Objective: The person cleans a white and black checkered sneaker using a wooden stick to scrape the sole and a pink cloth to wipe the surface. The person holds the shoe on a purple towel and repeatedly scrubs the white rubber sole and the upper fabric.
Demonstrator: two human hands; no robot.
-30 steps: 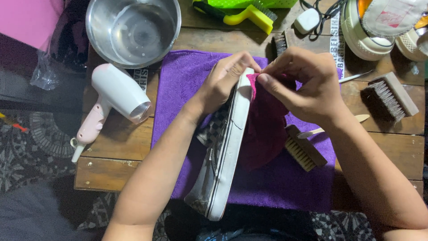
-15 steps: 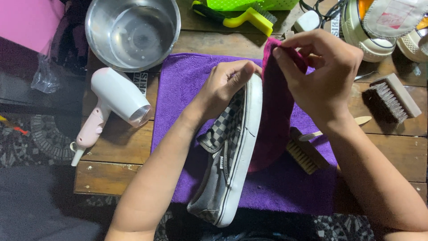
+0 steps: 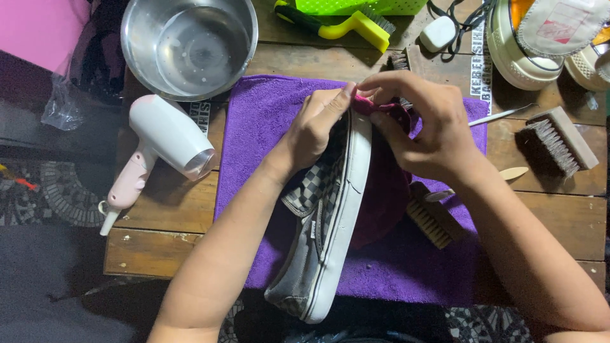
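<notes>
The checkered slip-on shoe [image 3: 321, 216] lies on its side on the purple towel [image 3: 267, 121] at the middle of the counter [image 3: 178, 209], toe toward 12 o'clock. The left hand [image 3: 318, 127] comes up from 7 o'clock, forearm straight, fingers curled around the toe with the thumb pressed to the white sole edge. The right hand [image 3: 426, 133] reaches in from 4 o'clock, wrist bent, fingertips pinched shut on a maroon cloth [image 3: 387, 197] draped beside the sole. At 3 o'clock of the shoe lies a small brush [image 3: 432, 219]. At 9 o'clock rests a white hair dryer [image 3: 159, 149]; at 11 o'clock, a steel bowl [image 3: 187, 44].
</notes>
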